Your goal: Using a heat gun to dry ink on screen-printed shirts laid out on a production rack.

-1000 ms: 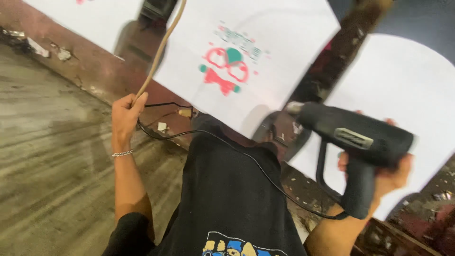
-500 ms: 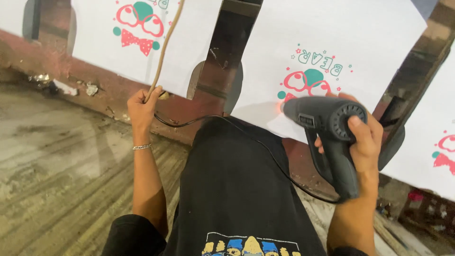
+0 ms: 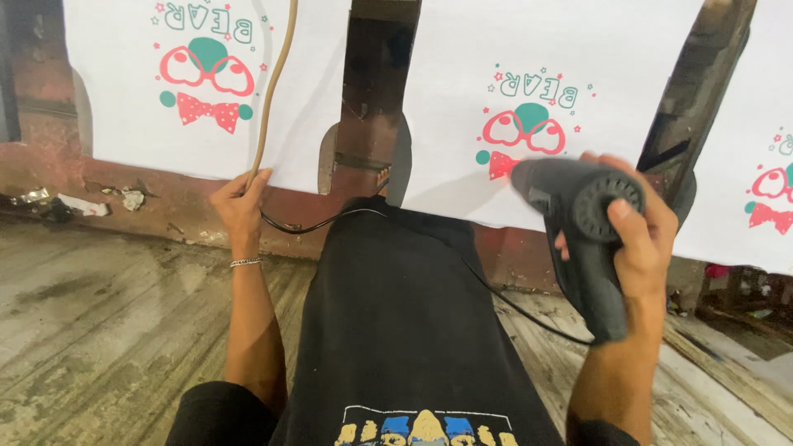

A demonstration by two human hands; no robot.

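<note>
The right hand (image 3: 640, 239) is gripping a dark grey plastic heat gun (image 3: 578, 223), its nozzle aiming at the white printed fabric panel (image 3: 545, 107) just beyond; the left hand (image 3: 239, 202), left of that panel, is clenching a tan cord (image 3: 273, 91).

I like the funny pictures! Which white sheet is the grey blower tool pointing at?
The middle white sheet: the grey heat gun in the right hand points at its print. The left sheet hangs by the left hand.

We see 3 white printed sheets hanging along the top: 1 at the left (image 3: 132, 99), 1 in the middle (image 3: 545, 107), 1 at the right edge (image 3: 760, 190). Below them runs a worn wooden floor (image 3: 99, 330), with scraps of litter (image 3: 83, 202) along its far left edge.
</note>
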